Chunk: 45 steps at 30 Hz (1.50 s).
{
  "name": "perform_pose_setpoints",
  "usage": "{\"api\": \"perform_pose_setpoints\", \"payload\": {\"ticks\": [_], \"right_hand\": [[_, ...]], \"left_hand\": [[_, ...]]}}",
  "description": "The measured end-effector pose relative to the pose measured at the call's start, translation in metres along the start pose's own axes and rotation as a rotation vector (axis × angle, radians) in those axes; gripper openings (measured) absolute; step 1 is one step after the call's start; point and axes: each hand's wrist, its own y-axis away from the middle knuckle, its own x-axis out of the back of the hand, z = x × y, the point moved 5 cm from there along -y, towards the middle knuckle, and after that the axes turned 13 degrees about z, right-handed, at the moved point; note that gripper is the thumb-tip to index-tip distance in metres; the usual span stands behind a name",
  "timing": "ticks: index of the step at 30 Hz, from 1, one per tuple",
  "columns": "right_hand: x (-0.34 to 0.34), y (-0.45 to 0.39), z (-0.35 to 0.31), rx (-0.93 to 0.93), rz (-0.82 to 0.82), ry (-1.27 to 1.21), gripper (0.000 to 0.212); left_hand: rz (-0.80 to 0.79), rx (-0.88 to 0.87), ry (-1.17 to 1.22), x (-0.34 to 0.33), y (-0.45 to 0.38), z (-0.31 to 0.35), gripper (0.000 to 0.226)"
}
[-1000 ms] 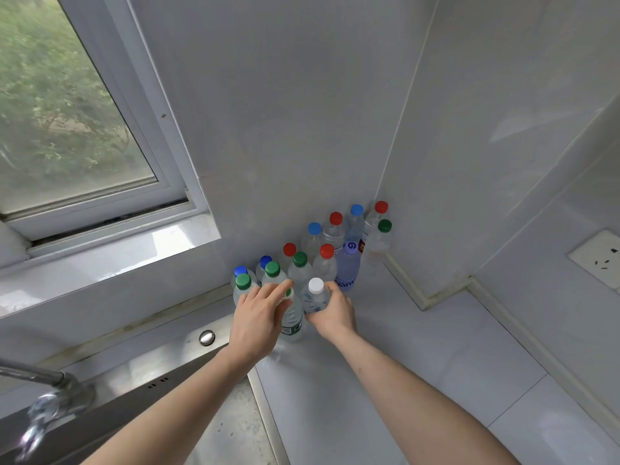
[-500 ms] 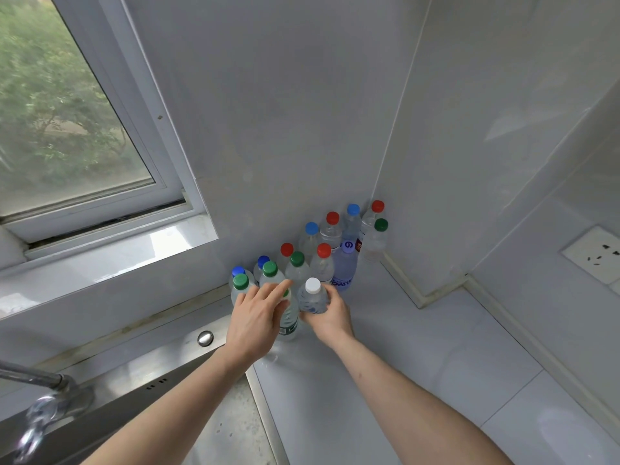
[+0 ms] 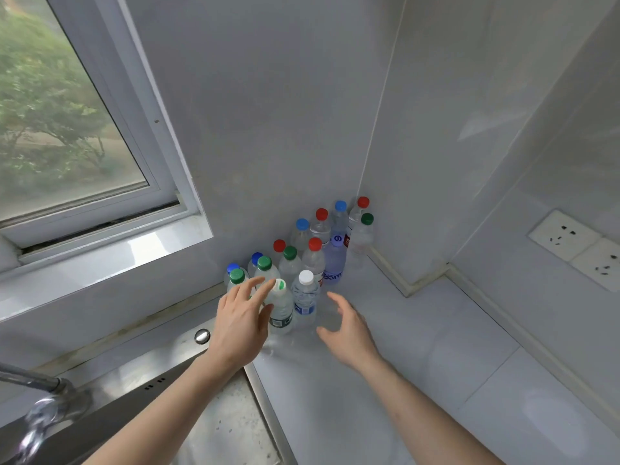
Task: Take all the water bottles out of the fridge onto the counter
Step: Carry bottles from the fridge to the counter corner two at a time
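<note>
Standing in the worktop [image 3: 385,380] corner at 12 o'clock are fourteen water bottles [image 3: 313,260]: five green-capped, four red, four blue, one white. Both hands are open and hold nothing, the left hand [image 3: 240,325] brushing a green-capped bottle [image 3: 280,307], the right hand [image 3: 349,328] apart. No fridge shows, so I cannot tell what remains.

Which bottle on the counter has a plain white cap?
The front bottle with the blue label, standing between the two hands at the near edge of the group. All the others carry red, blue or green caps, or a white cap marked green.
</note>
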Motion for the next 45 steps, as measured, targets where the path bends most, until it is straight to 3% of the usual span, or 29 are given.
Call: {"api": "perform_pose_setpoints", "payload": {"ticks": [4, 7, 13, 22, 31, 45], "right_hand": [[0.03, 0.045, -0.002, 0.102, -0.075, 0.095, 0.074], [0.058, 0.081, 0.011, 0.072, -0.043, 0.084, 0.072], [0.12, 0.144, 0.042, -0.002, 0.107, 0.026, 0.068], [0.209, 0.267, 0.1, -0.166, 0.365, 0.026, 0.067], [0.272, 0.479, 0.15, -0.332, 0.67, 0.002, 0.068], [0.293, 0.814, 0.178, -0.612, 1.148, 0.034, 0.068]], "left_hand": [[0.006, -0.068, 0.025, 0.033, 0.021, 0.023, 0.04], [-0.045, -0.102, 0.085, 0.044, 0.038, 0.051, 0.039], [-0.18, -0.204, 0.282, 0.04, 0.063, 0.122, 0.039], [-0.358, -0.555, 0.33, 0.016, 0.116, 0.25, 0.036], [-0.475, -0.883, 0.471, 0.059, 0.262, 0.378, 0.038], [-0.665, -1.414, 0.693, 0.151, 0.514, 0.521, 0.045]]}}
